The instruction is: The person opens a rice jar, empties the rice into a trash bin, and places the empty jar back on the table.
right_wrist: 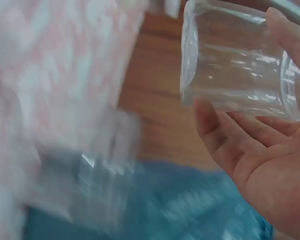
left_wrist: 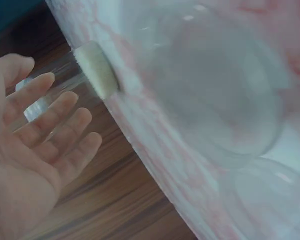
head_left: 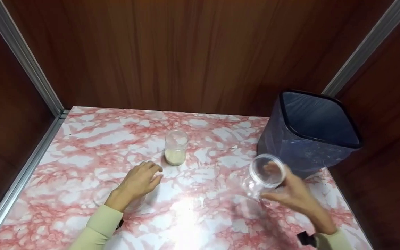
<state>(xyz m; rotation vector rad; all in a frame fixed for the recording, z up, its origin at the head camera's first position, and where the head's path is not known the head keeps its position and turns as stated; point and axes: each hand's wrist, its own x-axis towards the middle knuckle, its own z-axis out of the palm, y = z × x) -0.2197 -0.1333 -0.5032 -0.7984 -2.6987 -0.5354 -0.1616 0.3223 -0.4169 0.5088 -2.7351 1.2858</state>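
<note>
My right hand grips a clear plastic jar between thumb and fingers, lifted above the table near the bin. Nothing shows inside that jar. Another clear container, blurred, stands below it in the right wrist view. My left hand hovers with relaxed, parted fingers and holds nothing. Just beyond its fingertips stands an upright clear jar with pale cream-coloured contents in its bottom. Clear round, shallow pieces lie on the table by the left wrist, partly hidden by the forearm in the head view.
A dark bin with a bluish plastic liner stands at the table's right back. The table has a red and white marbled top. Brown wood-look panels enclose the back and sides.
</note>
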